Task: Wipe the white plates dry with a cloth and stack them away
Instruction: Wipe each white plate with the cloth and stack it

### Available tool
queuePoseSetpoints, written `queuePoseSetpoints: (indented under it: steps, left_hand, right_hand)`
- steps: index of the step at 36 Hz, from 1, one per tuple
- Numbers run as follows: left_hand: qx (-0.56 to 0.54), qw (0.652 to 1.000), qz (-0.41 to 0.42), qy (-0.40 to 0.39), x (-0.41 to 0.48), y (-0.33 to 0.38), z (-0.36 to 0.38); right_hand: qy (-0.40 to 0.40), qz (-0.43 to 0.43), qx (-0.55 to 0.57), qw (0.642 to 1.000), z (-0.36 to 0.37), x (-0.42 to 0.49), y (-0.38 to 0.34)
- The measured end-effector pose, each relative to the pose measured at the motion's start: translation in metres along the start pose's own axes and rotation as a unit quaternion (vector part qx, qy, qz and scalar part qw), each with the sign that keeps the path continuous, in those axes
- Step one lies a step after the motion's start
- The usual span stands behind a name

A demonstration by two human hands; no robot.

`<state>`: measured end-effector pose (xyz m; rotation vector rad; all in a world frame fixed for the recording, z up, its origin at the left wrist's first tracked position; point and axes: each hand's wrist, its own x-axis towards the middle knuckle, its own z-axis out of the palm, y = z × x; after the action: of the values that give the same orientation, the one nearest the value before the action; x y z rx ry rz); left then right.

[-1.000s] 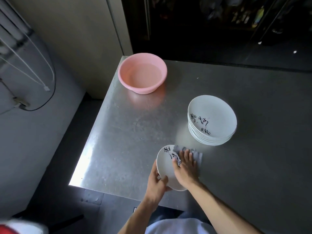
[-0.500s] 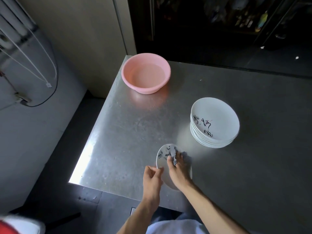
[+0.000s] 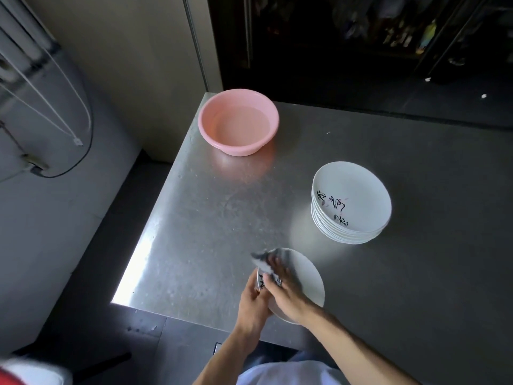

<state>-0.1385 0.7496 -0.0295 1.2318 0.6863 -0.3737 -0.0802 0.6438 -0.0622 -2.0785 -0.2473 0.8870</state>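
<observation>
The grey cloth (image 3: pixel 263 263) has swept to the left rim of the white printed plate (image 3: pixel 306 276), tilted over the steel bench (image 3: pixel 194 232) edge. The left hand (image 3: pixel 251 302) fingers grip its rim; the right hand (image 3: pixel 290 297) fingers clutch the cloth. Wiping seems unfinished.

A: You have one basin (image 3: pixel 238 122); one cloth (image 3: pixel 263 263); one table (image 3: pixel 208 218).
B: You also have one loose plate (image 3: pixel 308 276); one stack (image 3: pixel 352 201) of plates, several deep; its rims sit too close for an exact count.
</observation>
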Motion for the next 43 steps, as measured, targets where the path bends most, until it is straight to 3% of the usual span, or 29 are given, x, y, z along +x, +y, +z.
queuePoseSetpoints:
  steps: [2,4,7,9,11,14,16,18,20,23,25,27,30,32,35,39,41,43]
  left_hand:
    - [-0.003,1.000,-0.005,0.005,0.001,-0.003,-0.003]
    - [-0.012,1.000,-0.009,0.003,0.001,-0.005,-0.004]
    - [-0.079,0.996,-0.016,0.035,0.001,-0.005,0.000]
    - [-0.129,0.989,-0.025,0.072,0.002,-0.007,0.004]
    - [-0.121,0.987,-0.026,0.104,0.004,-0.007,0.007]
    - [-0.054,0.986,0.001,0.156,0.007,-0.001,0.006]
    - [-0.029,0.988,-0.016,0.151,0.006,0.003,0.004]
    - [-0.013,0.992,-0.039,0.117,0.001,0.002,0.004]
    - [-0.014,0.994,-0.054,0.095,-0.001,-0.004,0.003]
    - [-0.052,0.990,-0.074,0.108,0.005,-0.014,0.000]
    - [-0.056,0.990,-0.074,0.104,0.007,-0.017,-0.002]
    - [-0.056,0.993,-0.064,0.087,0.007,-0.017,-0.003]
    - [-0.028,0.998,-0.046,0.039,0.005,-0.013,-0.003]
    - [0.008,0.999,-0.031,0.001,0.003,-0.011,0.000]
    - [0.020,1.000,-0.021,-0.010,0.002,-0.014,0.001]
    - [0.020,0.999,-0.027,0.011,0.004,-0.019,-0.003]
    - [0.011,1.000,-0.023,0.000,0.000,-0.016,-0.003]
    - [-0.013,1.000,-0.021,0.012,-0.001,-0.015,-0.002]
  right_hand:
    - [-0.059,-0.042,0.016,0.997,0.000,-0.004,0.002]
    - [-0.054,-0.039,-0.037,0.997,-0.003,-0.001,0.007]
    - [0.044,0.063,-0.174,0.982,-0.013,0.010,0.010]
    - [0.103,0.144,-0.193,0.965,-0.019,0.015,0.004]
    - [0.123,0.175,-0.127,0.969,-0.023,0.017,-0.006]
    - [0.124,0.073,0.007,0.990,-0.022,0.010,-0.017]
    - [0.054,0.005,0.120,0.991,-0.017,-0.004,-0.022]
    - [-0.043,0.009,0.146,0.988,-0.010,-0.016,-0.022]
    - [-0.074,0.030,0.156,0.985,-0.010,-0.022,-0.017]
    - [0.020,0.051,0.138,0.989,-0.013,-0.016,-0.008]
    - [0.097,0.075,-0.015,0.992,-0.016,-0.008,-0.003]
    - [0.155,0.144,-0.127,0.969,-0.020,-0.004,0.000]
    - [0.191,0.221,-0.127,0.948,-0.020,-0.003,-0.003]
    - [0.164,0.175,-0.115,0.964,-0.013,-0.004,-0.004]
    - [0.057,0.029,-0.045,0.997,0.001,-0.010,0.000]
    - [-0.064,-0.040,0.107,0.991,-0.006,-0.018,0.005]
    - [-0.020,-0.060,0.045,0.997,-0.013,-0.012,0.007]
    - [0.063,-0.001,-0.099,0.993,-0.019,-0.002,0.011]
